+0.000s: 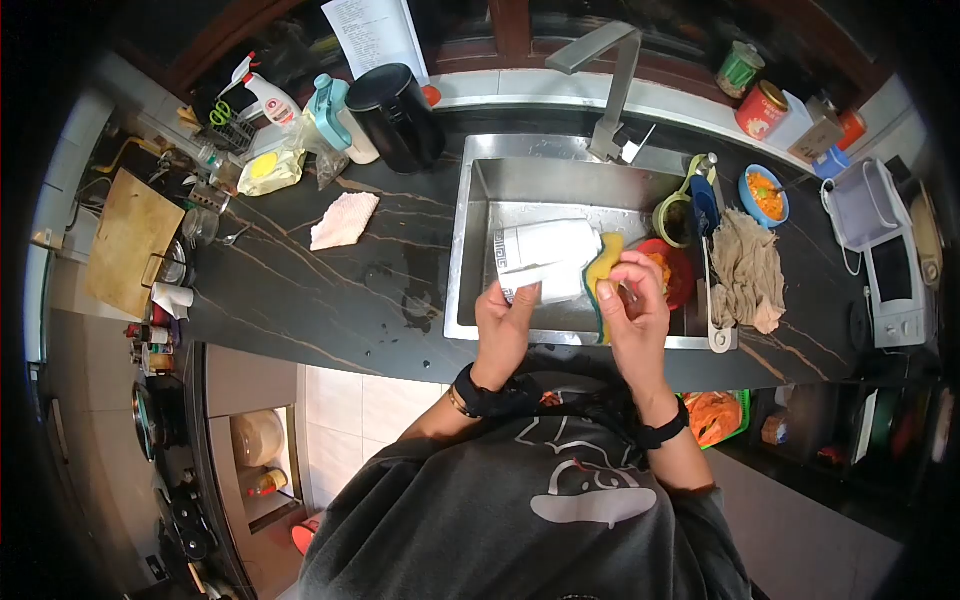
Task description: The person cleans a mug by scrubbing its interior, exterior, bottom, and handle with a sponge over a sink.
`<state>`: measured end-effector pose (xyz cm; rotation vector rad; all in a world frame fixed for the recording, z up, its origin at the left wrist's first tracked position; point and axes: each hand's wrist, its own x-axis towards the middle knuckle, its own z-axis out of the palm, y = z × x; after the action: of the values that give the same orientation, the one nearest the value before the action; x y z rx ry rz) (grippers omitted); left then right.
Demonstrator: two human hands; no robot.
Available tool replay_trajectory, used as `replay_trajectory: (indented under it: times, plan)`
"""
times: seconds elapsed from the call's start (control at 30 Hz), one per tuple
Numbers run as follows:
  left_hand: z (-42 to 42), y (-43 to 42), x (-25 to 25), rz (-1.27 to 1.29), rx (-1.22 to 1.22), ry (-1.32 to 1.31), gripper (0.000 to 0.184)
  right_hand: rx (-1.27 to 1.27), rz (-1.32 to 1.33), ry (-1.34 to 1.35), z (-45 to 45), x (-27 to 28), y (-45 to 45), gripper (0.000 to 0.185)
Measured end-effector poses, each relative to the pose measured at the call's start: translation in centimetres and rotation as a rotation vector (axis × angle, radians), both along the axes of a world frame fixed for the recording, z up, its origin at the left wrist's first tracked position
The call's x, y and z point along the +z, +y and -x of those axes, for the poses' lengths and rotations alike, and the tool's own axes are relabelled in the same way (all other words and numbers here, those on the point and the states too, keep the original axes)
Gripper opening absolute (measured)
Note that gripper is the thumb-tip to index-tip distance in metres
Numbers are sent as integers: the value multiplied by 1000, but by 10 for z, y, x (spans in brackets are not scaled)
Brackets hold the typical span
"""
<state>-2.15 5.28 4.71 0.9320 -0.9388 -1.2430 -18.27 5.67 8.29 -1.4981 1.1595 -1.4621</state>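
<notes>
Over the sink (462, 215), my left hand (503, 330) grips a white cylindrical container (550, 258) with a dark key-pattern band, tilted on its side. My right hand (637, 312) pinches a yellow sponge with a green scouring side (600, 280), close against the container's right end. Whether the sponge touches it I cannot tell. Behind my right fingers sits a red bowl (680, 275) with orange bits in it, partly hidden. A small green container (674, 220) stands beside it in the sink's right side.
The faucet (612, 110) rises behind the sink. A crumpled cloth (745, 268) and a blue bowl of orange food (764, 196) are to the right. On the left counter lie a pink cloth (344, 220) and a black lidded pitcher (398, 120). Water drops wet the counter.
</notes>
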Motion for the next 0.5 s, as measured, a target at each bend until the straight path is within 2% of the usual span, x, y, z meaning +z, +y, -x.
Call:
replay_trajectory:
  times: [0.07,0.1,0.13,0.2,0.23,0.27,0.33,0.37,0.4,0.47,0.5]
  plan:
    - [4,3,4,69,-2,-36,24,15,-63,-221,-2,-6,-3,27]
    - [5,5,9,69,-3,-35,24,9,-149,-149,0,-4,-2,38]
    - [6,7,13,65,-10,-61,24,8,-147,-148,-1,-2,-4,38]
    - [9,10,15,58,-20,-85,24,-9,-47,41,-3,8,-6,45]
    - [10,10,16,77,-4,-63,25,164,-96,-67,2,20,-3,52]
    - [10,9,16,97,13,-40,25,165,-93,-65,7,14,-5,52]
    - [7,4,12,66,29,45,25,367,-137,-406,8,-4,-7,52]
    - [5,3,10,51,11,65,26,390,-153,-559,6,-11,-7,52]
    - [3,3,9,35,-8,84,27,395,-154,-559,3,-4,-4,52]
    - [7,6,14,44,2,69,26,197,-112,-66,0,16,1,52]
    - [9,7,16,49,10,55,25,196,-111,-67,-1,13,1,52]
